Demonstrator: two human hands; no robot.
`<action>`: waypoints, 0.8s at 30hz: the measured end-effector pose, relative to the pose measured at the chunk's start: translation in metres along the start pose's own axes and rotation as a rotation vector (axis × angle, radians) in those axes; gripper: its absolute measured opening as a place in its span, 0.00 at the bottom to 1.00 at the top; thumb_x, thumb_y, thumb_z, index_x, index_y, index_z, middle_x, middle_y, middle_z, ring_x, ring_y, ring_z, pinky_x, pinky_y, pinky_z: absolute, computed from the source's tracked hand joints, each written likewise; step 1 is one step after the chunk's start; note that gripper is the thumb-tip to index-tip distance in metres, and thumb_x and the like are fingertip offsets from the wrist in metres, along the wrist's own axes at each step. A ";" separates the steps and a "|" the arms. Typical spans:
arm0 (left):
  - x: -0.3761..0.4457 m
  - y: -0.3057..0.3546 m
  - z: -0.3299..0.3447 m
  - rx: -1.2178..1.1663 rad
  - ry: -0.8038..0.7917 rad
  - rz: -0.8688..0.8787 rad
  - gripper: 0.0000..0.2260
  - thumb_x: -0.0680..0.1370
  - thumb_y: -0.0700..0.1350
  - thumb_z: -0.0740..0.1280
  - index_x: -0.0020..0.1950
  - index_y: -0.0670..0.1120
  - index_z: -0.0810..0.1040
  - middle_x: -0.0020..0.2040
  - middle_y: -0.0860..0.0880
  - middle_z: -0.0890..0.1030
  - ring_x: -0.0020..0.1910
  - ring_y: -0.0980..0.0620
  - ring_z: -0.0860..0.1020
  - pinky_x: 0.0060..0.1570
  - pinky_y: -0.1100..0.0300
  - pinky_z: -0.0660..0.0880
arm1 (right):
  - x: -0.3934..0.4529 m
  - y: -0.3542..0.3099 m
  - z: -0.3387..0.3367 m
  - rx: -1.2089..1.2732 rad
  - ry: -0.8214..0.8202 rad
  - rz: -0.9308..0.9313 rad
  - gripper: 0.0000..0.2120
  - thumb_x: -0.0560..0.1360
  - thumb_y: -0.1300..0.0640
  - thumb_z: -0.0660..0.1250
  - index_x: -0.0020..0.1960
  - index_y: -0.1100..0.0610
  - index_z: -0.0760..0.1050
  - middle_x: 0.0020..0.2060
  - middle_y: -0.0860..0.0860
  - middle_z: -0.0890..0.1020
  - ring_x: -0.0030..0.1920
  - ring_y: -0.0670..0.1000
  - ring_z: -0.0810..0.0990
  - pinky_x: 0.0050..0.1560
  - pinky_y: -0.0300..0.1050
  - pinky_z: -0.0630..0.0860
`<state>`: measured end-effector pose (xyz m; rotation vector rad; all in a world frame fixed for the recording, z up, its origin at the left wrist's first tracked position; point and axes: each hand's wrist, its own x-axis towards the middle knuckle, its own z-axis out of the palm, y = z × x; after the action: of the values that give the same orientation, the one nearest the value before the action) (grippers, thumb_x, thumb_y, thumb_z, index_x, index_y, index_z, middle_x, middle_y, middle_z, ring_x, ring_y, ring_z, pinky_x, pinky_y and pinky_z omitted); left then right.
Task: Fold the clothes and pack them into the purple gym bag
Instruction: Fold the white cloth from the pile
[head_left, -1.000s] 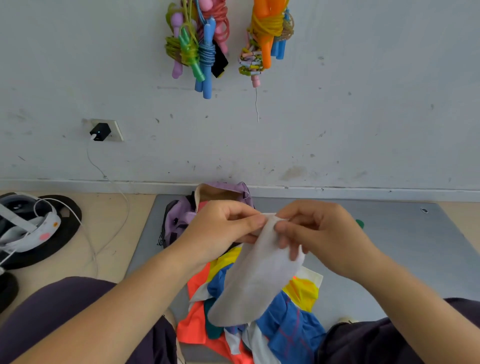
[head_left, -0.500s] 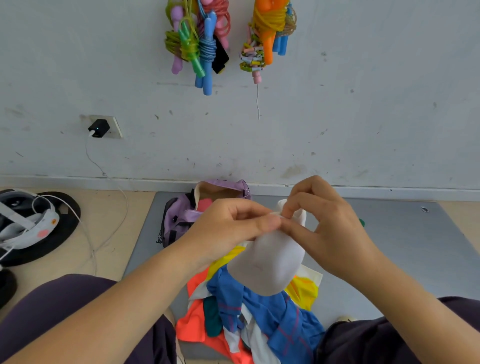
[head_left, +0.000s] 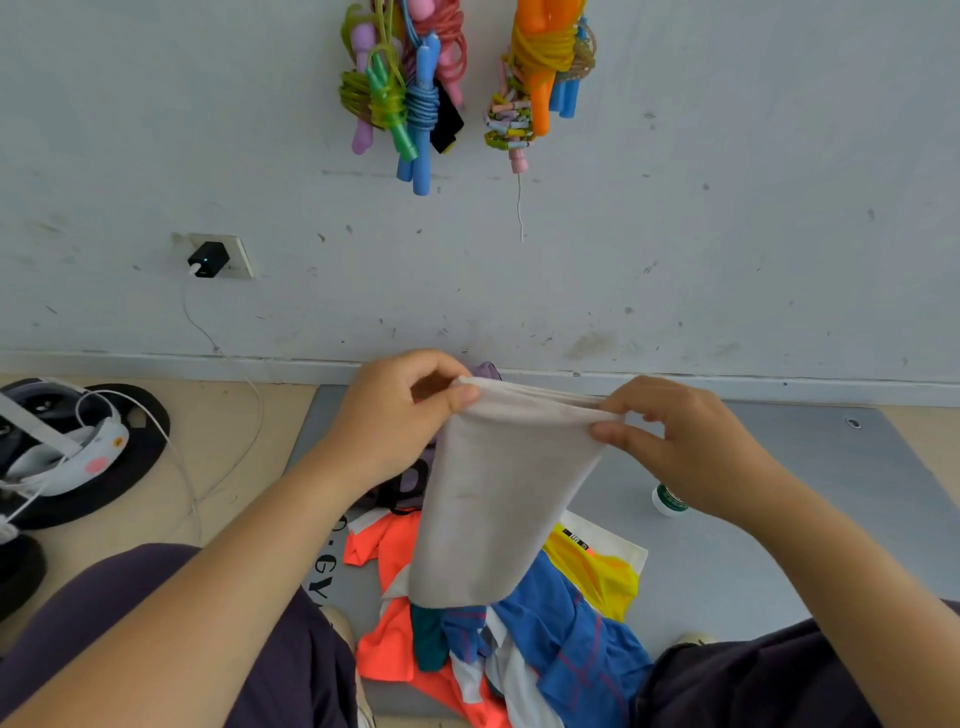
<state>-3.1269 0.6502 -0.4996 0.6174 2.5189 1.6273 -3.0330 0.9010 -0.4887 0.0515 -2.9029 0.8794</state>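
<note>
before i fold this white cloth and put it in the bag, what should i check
1. Left hand pinches the top edge of the white cloth: ok.
2. Right hand pinches the other corner: ok.
3. Cloth hangs flat, not twisted: ok.
4. Cloth hangs free of the clothes pile: cannot tell.
5. Purple bag open: cannot tell, mostly hidden.
6. Free spot on the grey mat for folding: ok.

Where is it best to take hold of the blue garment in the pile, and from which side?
Grip the blue garment at its broad right part, coming from above. That part lies uppermost and uncovered, while the white cloth hangs over its upper left edge.
</note>
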 end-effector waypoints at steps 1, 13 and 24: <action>0.000 -0.002 0.001 0.141 0.010 0.044 0.06 0.75 0.45 0.72 0.41 0.55 0.81 0.38 0.55 0.83 0.38 0.57 0.79 0.46 0.56 0.77 | 0.000 -0.002 0.001 0.029 0.009 0.014 0.07 0.74 0.51 0.71 0.41 0.41 0.76 0.43 0.40 0.80 0.48 0.40 0.76 0.47 0.28 0.68; -0.001 -0.010 0.003 0.167 -0.085 0.072 0.05 0.79 0.45 0.67 0.47 0.56 0.77 0.43 0.55 0.82 0.44 0.55 0.80 0.48 0.59 0.76 | -0.004 -0.011 0.002 0.251 0.197 0.044 0.11 0.69 0.55 0.77 0.44 0.44 0.78 0.38 0.46 0.81 0.42 0.49 0.79 0.46 0.38 0.75; -0.006 0.013 0.003 -0.284 -0.114 -0.076 0.05 0.81 0.50 0.64 0.46 0.58 0.77 0.38 0.48 0.77 0.36 0.54 0.73 0.38 0.56 0.72 | -0.008 -0.026 -0.005 0.809 0.001 0.153 0.16 0.71 0.43 0.65 0.46 0.56 0.73 0.37 0.52 0.76 0.40 0.48 0.75 0.43 0.46 0.77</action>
<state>-3.1164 0.6548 -0.4899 0.5576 2.1506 1.8193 -3.0232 0.8821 -0.4712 -0.1065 -2.3654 1.9984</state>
